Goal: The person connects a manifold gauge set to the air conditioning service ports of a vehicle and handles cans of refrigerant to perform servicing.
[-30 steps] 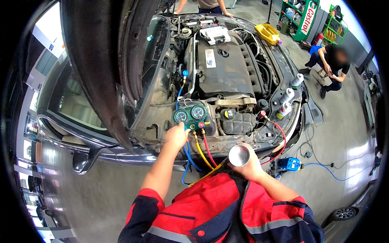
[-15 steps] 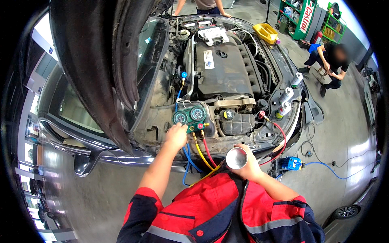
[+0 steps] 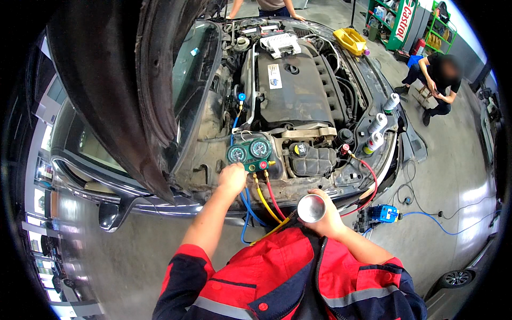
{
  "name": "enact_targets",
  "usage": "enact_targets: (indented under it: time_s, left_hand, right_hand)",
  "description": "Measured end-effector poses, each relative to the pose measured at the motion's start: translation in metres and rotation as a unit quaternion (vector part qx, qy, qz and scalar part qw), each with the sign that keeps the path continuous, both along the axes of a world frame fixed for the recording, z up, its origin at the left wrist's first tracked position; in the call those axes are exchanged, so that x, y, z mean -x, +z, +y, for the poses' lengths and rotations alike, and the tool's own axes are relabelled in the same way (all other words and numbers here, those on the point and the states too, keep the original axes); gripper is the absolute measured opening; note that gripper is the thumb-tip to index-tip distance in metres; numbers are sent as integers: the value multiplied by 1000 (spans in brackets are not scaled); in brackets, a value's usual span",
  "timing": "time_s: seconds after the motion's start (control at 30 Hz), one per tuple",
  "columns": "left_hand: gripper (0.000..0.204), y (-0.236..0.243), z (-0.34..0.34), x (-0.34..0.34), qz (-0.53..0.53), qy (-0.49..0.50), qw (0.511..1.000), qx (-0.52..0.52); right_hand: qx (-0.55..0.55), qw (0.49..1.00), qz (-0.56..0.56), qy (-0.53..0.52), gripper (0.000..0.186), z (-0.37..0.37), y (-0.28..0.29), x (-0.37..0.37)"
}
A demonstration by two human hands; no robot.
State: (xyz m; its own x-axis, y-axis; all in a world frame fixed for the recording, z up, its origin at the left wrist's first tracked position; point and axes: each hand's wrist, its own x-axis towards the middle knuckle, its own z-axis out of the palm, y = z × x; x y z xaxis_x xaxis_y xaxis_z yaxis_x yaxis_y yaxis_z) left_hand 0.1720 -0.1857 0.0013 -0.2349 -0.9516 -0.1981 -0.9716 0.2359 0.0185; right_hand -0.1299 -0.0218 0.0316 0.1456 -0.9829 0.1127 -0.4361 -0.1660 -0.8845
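Observation:
A green manifold gauge set [image 3: 249, 165] with two round dials rests at the near side of the engine bay. My left hand [image 3: 233, 178] is closed at its left end, and the fingers cover the valve knob there. My right hand [image 3: 332, 217] is wrapped around a metal can [image 3: 311, 208], whose round silver base faces up. Blue [image 3: 255, 212], yellow [image 3: 265, 201] and red hoses [image 3: 273, 199] hang from the gauge set over the fender. A red coupler [image 3: 345, 148] and a blue coupler [image 3: 242, 97] sit on fittings in the engine bay.
Three spray cans [image 3: 378, 123] stand along the car's front edge, near a yellow funnel tray [image 3: 350, 40]. The raised hood [image 3: 106, 90] looms at left. A blue pump [image 3: 385, 214] and cables lie on the floor. One person [image 3: 434, 85] sits at right; another leans over the far fender.
My view has shifted very slightly. Both hands keep their places, the left on the gauge set and the right around the can.

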Motion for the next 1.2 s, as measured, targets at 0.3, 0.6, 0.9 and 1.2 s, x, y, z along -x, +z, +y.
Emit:
enact_targets:
  time_s: [0.3, 0.6, 0.9, 1.2]
  left_hand:
    - [53, 10, 9, 16, -43, 119, 991, 33]
    - [56, 8, -1, 12, -86, 93, 991, 41]
    - [51, 23, -15, 3, -135, -56, 989, -6]
    - [49, 13, -22, -4, -155, -122, 980, 1]
  right_hand:
    - [31, 999, 22, 9, 81, 1, 1, 2]
    - [31, 999, 8, -1, 83, 3, -7, 3]
    - [29, 999, -8, -11, 85, 2, -7, 2]
    - [45, 999, 10, -14, 84, 4, -6, 3]
